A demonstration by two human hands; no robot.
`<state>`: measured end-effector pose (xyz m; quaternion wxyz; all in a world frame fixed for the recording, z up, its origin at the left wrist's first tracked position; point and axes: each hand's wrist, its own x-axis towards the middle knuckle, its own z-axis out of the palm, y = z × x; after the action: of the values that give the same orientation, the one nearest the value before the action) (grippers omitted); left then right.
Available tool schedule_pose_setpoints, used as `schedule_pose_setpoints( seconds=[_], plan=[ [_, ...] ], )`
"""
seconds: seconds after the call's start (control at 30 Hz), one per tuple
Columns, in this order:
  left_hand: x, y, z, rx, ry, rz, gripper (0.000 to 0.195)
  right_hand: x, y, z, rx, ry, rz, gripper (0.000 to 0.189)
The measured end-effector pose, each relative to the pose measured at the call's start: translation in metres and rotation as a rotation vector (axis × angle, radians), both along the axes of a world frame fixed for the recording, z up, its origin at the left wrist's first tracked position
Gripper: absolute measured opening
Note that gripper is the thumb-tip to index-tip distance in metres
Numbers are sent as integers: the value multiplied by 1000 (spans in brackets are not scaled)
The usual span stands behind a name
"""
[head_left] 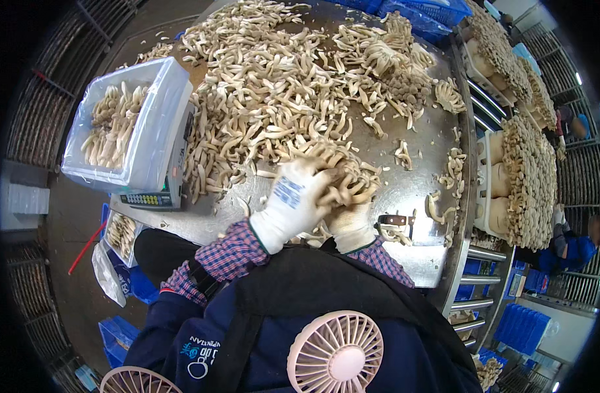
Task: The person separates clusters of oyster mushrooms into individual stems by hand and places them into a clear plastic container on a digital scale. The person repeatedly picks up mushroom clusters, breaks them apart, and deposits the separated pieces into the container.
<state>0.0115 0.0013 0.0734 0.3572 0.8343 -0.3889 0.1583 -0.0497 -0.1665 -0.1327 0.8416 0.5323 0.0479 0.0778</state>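
Observation:
Both of my hands wear white knit work gloves with checked sleeves. Between them is a cluster of brown mushrooms (351, 179), close above the steel table (417, 167). My left hand (292, 196) lies over the cluster's left side, its fingers curled into the stems and slightly blurred. From below and the right, my right hand (351, 223) supports the cluster; its fingers are mostly hidden. A large heap of loose mushrooms (265, 93) spreads just beyond my hands. To the right of my right hand lies a knife with a brown handle (395, 220).
At left, a plastic-lined tub (167, 123) holding mushrooms stands on a digital scale (152, 199). A roller conveyor (479, 280) runs along the right, with crates of mushroom blocks (486, 182). Blue baskets (427, 12) sit at the far edge. Another person (570, 250) is beyond the conveyor.

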Motion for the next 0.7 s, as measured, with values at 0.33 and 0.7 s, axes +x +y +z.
schedule_pose_setpoints(
  seconds=[0.33, 0.7],
  plan=[
    [-2, 14, -35, -12, 350, -450, 30, 6, 8, 55, -1284, -49, -155, 62],
    [-6, 6, -13, 11, 352, -273, 51, 2, 16, 92, -1143, 77, 7, 80]
  ],
)
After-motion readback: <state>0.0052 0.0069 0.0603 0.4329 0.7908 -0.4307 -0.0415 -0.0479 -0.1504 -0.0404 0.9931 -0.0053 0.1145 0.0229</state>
